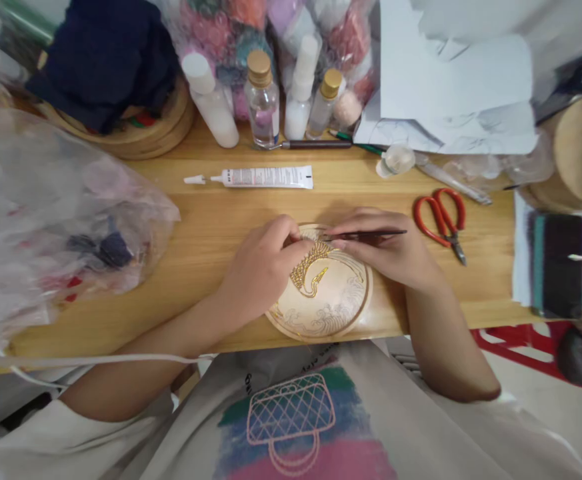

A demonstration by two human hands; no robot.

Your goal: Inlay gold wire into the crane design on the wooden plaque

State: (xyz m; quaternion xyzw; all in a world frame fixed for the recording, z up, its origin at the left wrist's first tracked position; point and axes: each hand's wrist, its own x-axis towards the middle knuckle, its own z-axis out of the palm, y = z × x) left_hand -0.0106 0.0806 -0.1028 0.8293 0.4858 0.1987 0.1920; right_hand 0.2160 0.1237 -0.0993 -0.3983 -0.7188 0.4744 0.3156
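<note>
A round wooden disc (338, 287) lies flat on the table (205, 227), near its front edge and between the person's two hands. Gold cord (307, 272) forms a bird with a curved neck across its upper and middle part, and fine drawn waves (343, 308) run along its lower right.

The right hand (383, 248) has a narrow grip, holding a thin dark stick (371, 233) between thumb and fingers; the stick's tip points left, at the top of the disc. The left hand (265, 260) rests on the disc's upper left side, its thumb on the cord — whether its grip pinches anything, I cannot tell.

To the right of the right hand, well apart from the disc, lie red-handled pliers (451, 238), handles away from the person. Behind the hands is a white glue tube (268, 177), its nozzle pointing left towards a small white cap (195, 180) that lies just beside it. Farther back stand four bottles (263, 110) — two white, two clear — with a dark-handled tool (318, 144) lying in front of them. Papers (455, 80) lie at the back right, a clear plastic bag (71, 173) is on the left, and a dark phone (558, 267) lies at the far right.
</note>
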